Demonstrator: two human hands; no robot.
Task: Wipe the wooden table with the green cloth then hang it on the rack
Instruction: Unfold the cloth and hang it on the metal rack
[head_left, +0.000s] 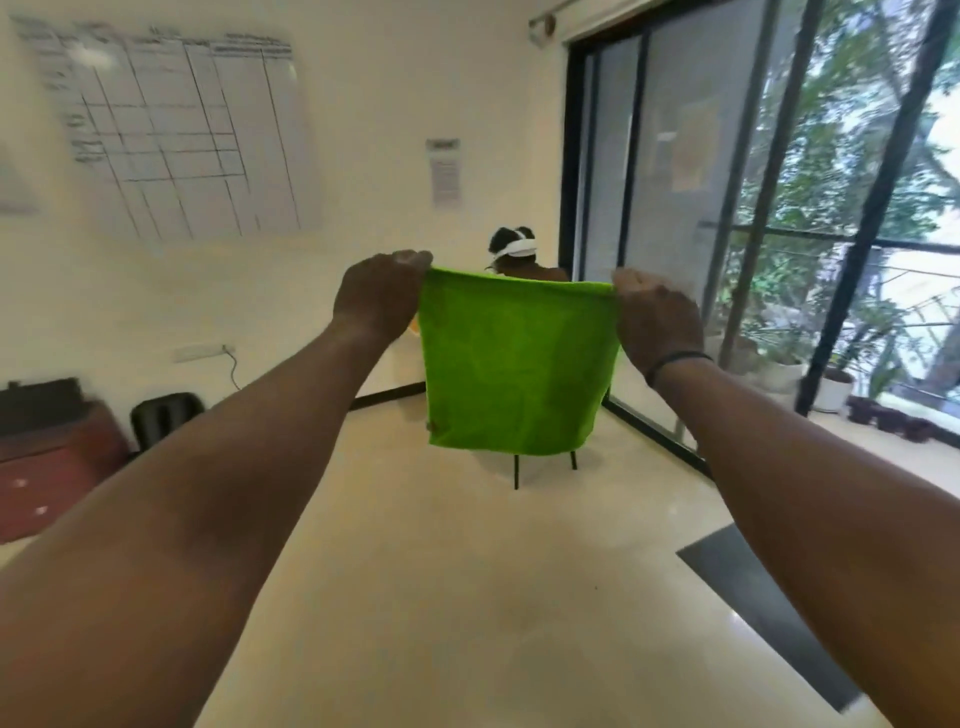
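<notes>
Green cloth (511, 364) is held up in the air at arm's length, spread flat and hanging straight down. Left hand (382, 296) pinches its top-left corner, right hand (657, 322) its top-right. The top edge runs level between the hands, both about equally far out. No rack in view, so the hang direction can't be judged.

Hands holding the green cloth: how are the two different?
The right hand has a dark band at its wrist; the left hand has none. The left hand sits a bit higher than the right. Both pinch a top corner of the cloth, stretched out flat and hanging down.
</notes>
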